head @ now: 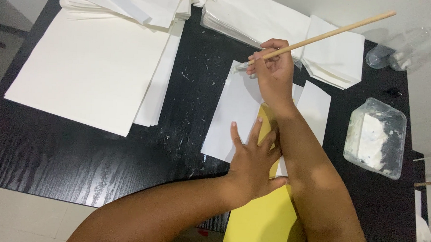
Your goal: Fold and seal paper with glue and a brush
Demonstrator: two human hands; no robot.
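The right hand is clenching a long wooden-handled brush in a pinching grip; the brush's long axis is running diagonally, handle end pointing to the upper right, bristle end pointing down-left and touching the top corner of a white paper sheet. That sheet is lying on the black desk, its long axis running near-vertically with a slight tilt to the right.

The left hand is lying flat, fingers spread, grasping nothing — it is pressing down on the lower part of the white sheet and on the yellow sheet beneath it. The yellow sheet is extending toward the near edge of the desk.

Containers: a clear plastic tub is standing to the right of the arms, holding a white paste that is smearing its walls. A clear bottle is lying at the far right; its contents cannot be told.

Stacks of white paper are occupying the left and far side of the desk.
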